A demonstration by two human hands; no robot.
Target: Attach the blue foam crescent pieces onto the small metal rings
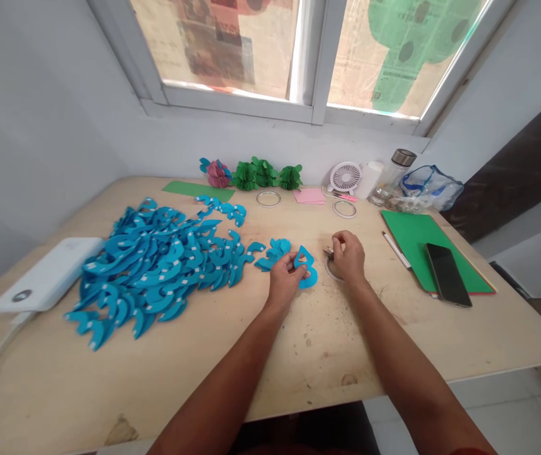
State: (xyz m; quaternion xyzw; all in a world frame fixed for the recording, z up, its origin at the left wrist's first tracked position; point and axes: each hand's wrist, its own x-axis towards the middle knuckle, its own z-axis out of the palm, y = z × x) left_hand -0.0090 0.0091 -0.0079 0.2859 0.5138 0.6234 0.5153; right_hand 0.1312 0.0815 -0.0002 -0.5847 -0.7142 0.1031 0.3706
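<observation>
A blue paper cutout point(307, 275) with curved edges and an opening in it is pinched in my left hand point(284, 278), just above the table. My right hand point(349, 256) is closed over a roll of thin tape point(331, 272) to the right. A small dark object point(328, 254) shows at its fingertips; its kind is unclear. Behind my left hand lies a small heap of blue paper pieces point(277, 248). A big pile of blue curved paper pieces point(157, 259), many bearing small white squares, spreads over the table's left side.
Along the wall stand green paper figures point(263, 174), a pink paper figure point(217, 174), a small fan point(345, 177) and a glass bottle point(394, 174). A power bank point(47, 275) is at left. Green sheets point(422, 246), a phone point(448, 275) and a white pen point(396, 249) lie at right.
</observation>
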